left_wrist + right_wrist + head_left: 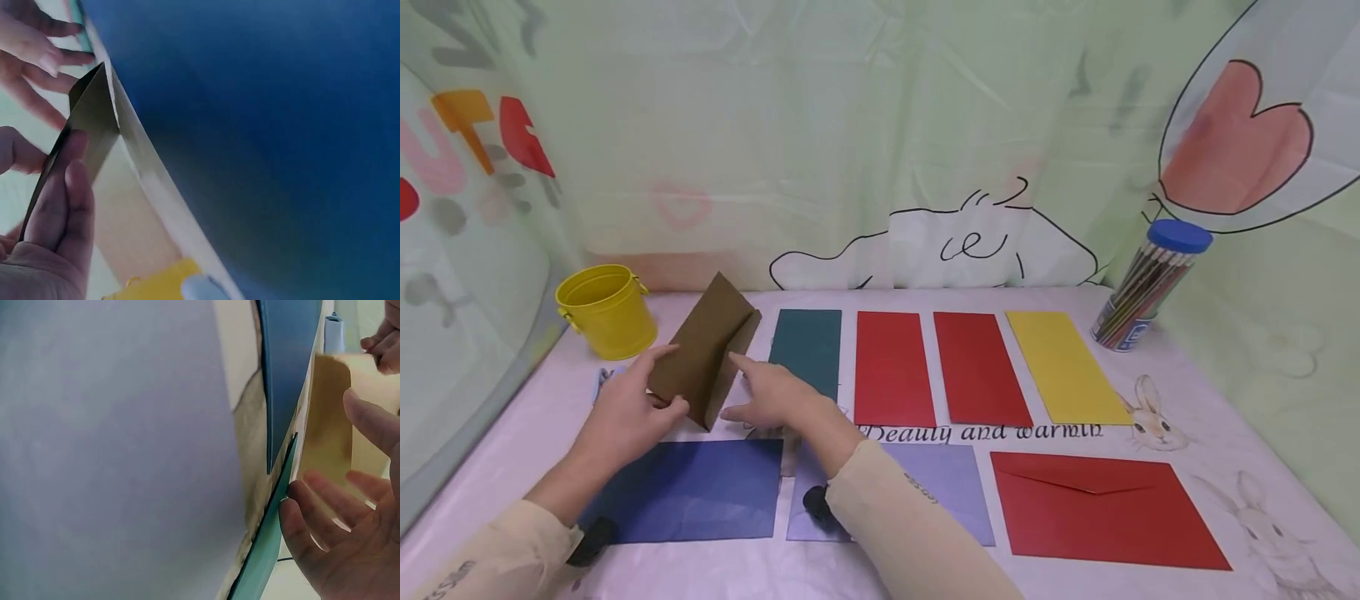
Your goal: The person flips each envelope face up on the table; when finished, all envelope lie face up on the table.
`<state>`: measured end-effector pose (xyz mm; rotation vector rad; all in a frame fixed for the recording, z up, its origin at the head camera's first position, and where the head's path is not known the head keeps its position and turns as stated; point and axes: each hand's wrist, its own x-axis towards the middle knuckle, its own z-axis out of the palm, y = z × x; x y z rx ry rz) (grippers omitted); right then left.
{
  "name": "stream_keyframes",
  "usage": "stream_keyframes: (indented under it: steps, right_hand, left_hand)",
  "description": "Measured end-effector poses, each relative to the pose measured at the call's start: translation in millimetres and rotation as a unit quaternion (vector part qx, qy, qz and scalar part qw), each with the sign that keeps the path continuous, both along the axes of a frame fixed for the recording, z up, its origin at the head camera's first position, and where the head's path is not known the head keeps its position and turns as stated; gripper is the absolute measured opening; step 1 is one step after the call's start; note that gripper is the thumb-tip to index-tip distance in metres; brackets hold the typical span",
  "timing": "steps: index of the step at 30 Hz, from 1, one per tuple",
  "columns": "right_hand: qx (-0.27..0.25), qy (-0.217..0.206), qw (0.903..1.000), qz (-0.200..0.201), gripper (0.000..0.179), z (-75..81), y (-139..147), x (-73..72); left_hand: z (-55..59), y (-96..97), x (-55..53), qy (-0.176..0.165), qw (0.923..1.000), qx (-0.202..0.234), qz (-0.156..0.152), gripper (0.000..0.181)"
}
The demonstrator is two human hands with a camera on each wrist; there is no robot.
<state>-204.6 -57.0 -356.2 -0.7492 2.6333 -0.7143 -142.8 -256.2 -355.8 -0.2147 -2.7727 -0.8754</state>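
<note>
A brown envelope (694,354) stands tilted above the table at the left, its flap (735,350) folded partway out. My left hand (631,410) grips its left side, thumb on one face and fingers behind, as the left wrist view shows. At the flap side is my right hand (778,396), its fingers spread and slightly bent. In the right wrist view these fingers (325,512) lie close to the brown paper (331,419); whether they touch it I cannot tell. Below the hands are a dark blue envelope (700,492) and a lavender one (940,492), partly covered by the right sleeve.
A yellow bucket (613,321) stands at the back left. Along the back lie a green envelope (808,346), two red envelopes (893,367) and a yellow envelope (1067,367). Another red envelope (1105,508) lies front right. A tub of pencils (1146,287) with a blue lid stands back right.
</note>
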Motion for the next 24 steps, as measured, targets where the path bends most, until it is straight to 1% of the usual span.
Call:
stream_keyframes:
  steps: [2,3,6,8,10,13,15,20,24]
  right_hand:
    - [0.006,0.006,1.0000,0.005,0.083,-0.8,-0.8,-0.5]
    - [0.010,0.008,0.9999,0.006,0.081,-1.4,-1.3,-0.6]
    - [0.032,0.021,0.9993,0.006,0.076,-2.9,-2.7,-1.0]
    - [0.051,0.029,0.9983,0.005,0.072,-3.9,-3.8,-1.5]
    - [0.069,0.036,0.9970,0.005,0.068,-4.6,-4.9,-2.1]
    - [0.086,0.045,0.9952,0.011,0.062,-4.7,-5.9,-2.7]
    - [0.092,0.048,0.9945,0.017,0.059,-4.0,-6.3,-2.9]
    - [0.109,0.064,0.9915,0.032,0.058,-2.5,-7.4,-2.6]
    - [0.123,0.075,0.9889,0.037,0.058,-2.5,-8.9,-2.1]
  left_hand:
    - [-1.2,0.9,0.1,-0.037,0.9989,0.027,0.009,0.069]
    - [-1.8,1.0,-0.3,-0.054,0.9979,0.033,0.013,0.071]
    - [-3.0,0.1,-2.1,-0.088,0.9955,0.030,0.016,0.074]
    - [-3.8,-0.9,-3.4,-0.104,0.9944,0.008,0.015,0.075]
    - [-4.8,-2.5,-4.9,-0.115,0.9930,-0.025,0.014,0.075]
    - [-5.6,-4.9,-6.7,-0.134,0.9875,-0.081,0.012,0.077]
    - [-6.1,-6.8,-7.8,-0.143,0.9836,-0.110,0.008,0.076]
    - [-7.4,-10.2,-9.9,-0.143,0.9785,-0.148,-0.010,0.069]
    - [-8.5,-11.1,-10.8,-0.151,0.9745,-0.166,-0.007,0.068]
